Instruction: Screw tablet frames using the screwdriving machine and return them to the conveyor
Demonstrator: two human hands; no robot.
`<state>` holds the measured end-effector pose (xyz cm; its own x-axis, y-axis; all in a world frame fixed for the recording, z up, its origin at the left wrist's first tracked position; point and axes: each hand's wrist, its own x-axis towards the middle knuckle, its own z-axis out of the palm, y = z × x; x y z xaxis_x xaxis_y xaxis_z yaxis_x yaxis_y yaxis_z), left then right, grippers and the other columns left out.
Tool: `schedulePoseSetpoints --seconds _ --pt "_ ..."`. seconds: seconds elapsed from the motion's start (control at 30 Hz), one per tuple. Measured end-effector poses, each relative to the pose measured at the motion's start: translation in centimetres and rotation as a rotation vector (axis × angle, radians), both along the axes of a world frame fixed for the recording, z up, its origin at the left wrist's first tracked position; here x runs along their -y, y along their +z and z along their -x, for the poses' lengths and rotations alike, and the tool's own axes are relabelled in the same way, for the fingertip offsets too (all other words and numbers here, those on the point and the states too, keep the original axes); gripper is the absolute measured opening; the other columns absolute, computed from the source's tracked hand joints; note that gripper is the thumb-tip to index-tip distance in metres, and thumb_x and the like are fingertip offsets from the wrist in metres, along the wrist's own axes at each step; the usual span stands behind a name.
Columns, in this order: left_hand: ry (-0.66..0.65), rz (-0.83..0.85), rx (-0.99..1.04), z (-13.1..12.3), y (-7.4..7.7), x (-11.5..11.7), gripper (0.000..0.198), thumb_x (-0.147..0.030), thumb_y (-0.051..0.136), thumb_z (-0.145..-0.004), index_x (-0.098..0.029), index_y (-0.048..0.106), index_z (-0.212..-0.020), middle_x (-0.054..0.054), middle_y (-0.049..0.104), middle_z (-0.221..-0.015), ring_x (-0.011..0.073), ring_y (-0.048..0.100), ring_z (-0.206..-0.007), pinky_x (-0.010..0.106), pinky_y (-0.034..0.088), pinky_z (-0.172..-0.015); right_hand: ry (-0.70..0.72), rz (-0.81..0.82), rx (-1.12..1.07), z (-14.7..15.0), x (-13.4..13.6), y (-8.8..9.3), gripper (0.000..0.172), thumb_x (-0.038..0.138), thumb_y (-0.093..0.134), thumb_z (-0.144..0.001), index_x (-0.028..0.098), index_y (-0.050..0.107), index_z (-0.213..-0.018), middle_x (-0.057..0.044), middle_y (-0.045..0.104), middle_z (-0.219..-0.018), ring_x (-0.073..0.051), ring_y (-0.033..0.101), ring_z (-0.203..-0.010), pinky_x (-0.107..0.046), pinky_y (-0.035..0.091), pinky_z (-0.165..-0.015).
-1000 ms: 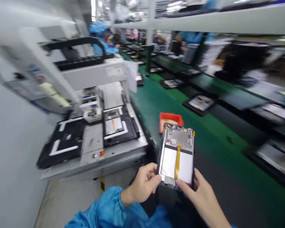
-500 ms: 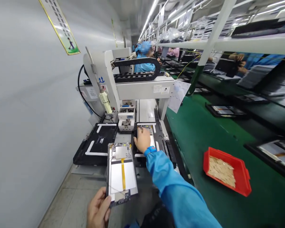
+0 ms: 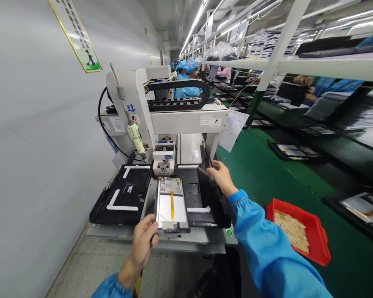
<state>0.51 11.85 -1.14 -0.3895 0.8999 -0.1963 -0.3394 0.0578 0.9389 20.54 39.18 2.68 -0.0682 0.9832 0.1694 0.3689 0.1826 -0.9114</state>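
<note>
My left hand [image 3: 144, 238] grips the lower left corner of an opened tablet [image 3: 164, 207]. Its inside faces up, with a circuit board at the top, silvery-white battery area and a yellow ribbon strip. My right hand [image 3: 222, 178] is closed on the upper edge of a dark tablet-sized panel [image 3: 213, 198], tilted up over the right side of the black fixture bed [image 3: 193, 198]. That panel's other face is hidden. White L-shaped strips mark another black fixture bed [image 3: 124, 194] at the left.
A white gantry machine [image 3: 186, 120] stands behind both beds, with a pale electric screwdriver [image 3: 135, 136] at its left. To the right, a red bin [image 3: 318, 231] of tan pieces sits on the green bench [image 3: 245, 153]. Black trays [image 3: 294, 151] hold opened tablets. Co-workers [image 3: 188, 82] are farther back.
My right hand has moved right, off the opened tablet in the bed, and now holds a tilted dark panel. My left hand has brought its tablet forward and right, over the fixture's front.
</note>
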Motion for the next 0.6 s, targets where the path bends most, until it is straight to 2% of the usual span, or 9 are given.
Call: schedulePoseSetpoints --seconds 0.13,0.2,0.27,0.37,0.5,0.53,0.6 --pt "-0.074 -0.045 -0.042 -0.8 -0.4 -6.1 0.035 -0.046 0.073 -0.074 -0.016 0.057 -0.079 -0.005 0.051 -0.064 0.0009 0.031 -0.040 0.016 0.021 -0.039 -0.027 0.107 -0.249 -3.9 1.3 -0.7 0.057 0.022 0.064 -0.059 0.015 0.062 -0.116 -0.011 0.072 -0.104 -0.025 0.069 -0.095 -0.039 0.058 -0.081" --pt "-0.110 -0.054 -0.115 -1.2 -0.6 -8.6 0.037 -0.049 0.071 -0.073 -0.016 0.054 -0.078 -0.004 0.052 -0.066 0.0013 0.033 -0.040 0.017 0.022 -0.039 -0.050 0.128 -0.347 -6.0 2.2 -0.1 0.063 0.021 0.066 -0.057 0.015 0.061 -0.119 -0.011 0.073 -0.104 -0.025 0.070 -0.091 -0.038 0.059 -0.075" --pt "-0.145 -0.054 -0.182 -1.5 -0.9 -10.3 0.038 -0.051 0.068 -0.073 -0.017 0.052 -0.077 -0.005 0.050 -0.066 0.0019 0.033 -0.041 0.018 0.022 -0.039 -0.069 0.139 -0.471 -8.8 3.1 1.4 0.070 0.020 0.069 -0.055 0.018 0.060 -0.124 -0.010 0.072 -0.108 -0.024 0.071 -0.089 -0.036 0.060 -0.073" --pt "-0.209 -0.030 -0.288 -1.6 -1.5 -11.7 0.037 -0.052 0.064 -0.074 -0.018 0.050 -0.076 -0.006 0.045 -0.060 0.0039 0.034 -0.040 0.019 0.023 -0.039 -0.094 0.132 -0.638 -13.8 4.9 4.4 0.074 0.016 0.076 -0.052 0.023 0.062 -0.125 -0.008 0.072 -0.114 -0.024 0.072 -0.089 -0.034 0.061 -0.071" --pt "-0.314 0.027 -0.539 -1.2 -1.6 -12.2 0.034 -0.050 0.058 -0.078 -0.019 0.049 -0.069 -0.008 0.038 -0.051 0.0077 0.035 -0.040 0.021 0.026 -0.041 -0.184 0.099 -0.643 -19.0 8.4 7.5 0.070 0.013 0.079 -0.057 0.027 0.065 -0.125 -0.009 0.069 -0.121 -0.023 0.071 -0.092 -0.033 0.060 -0.072" --pt "-0.323 0.034 -0.623 -1.0 -1.5 -12.2 0.032 -0.047 0.059 -0.079 -0.019 0.049 -0.067 -0.007 0.039 -0.051 0.0094 0.039 -0.042 0.022 0.030 -0.044 -0.209 0.102 -0.638 -19.7 9.4 8.0 0.068 0.012 0.078 -0.060 0.027 0.066 -0.125 -0.011 0.068 -0.124 -0.023 0.071 -0.093 -0.033 0.060 -0.072" --pt "-0.310 0.030 -0.805 -0.8 -1.1 -11.9 0.024 -0.038 0.059 -0.081 -0.018 0.053 -0.069 0.000 0.051 -0.060 0.0156 0.052 -0.058 0.026 0.041 -0.056 -0.236 0.108 -0.630 -20.8 11.3 8.8 0.064 0.012 0.075 -0.064 0.027 0.066 -0.126 -0.014 0.066 -0.128 -0.023 0.071 -0.095 -0.033 0.058 -0.073"
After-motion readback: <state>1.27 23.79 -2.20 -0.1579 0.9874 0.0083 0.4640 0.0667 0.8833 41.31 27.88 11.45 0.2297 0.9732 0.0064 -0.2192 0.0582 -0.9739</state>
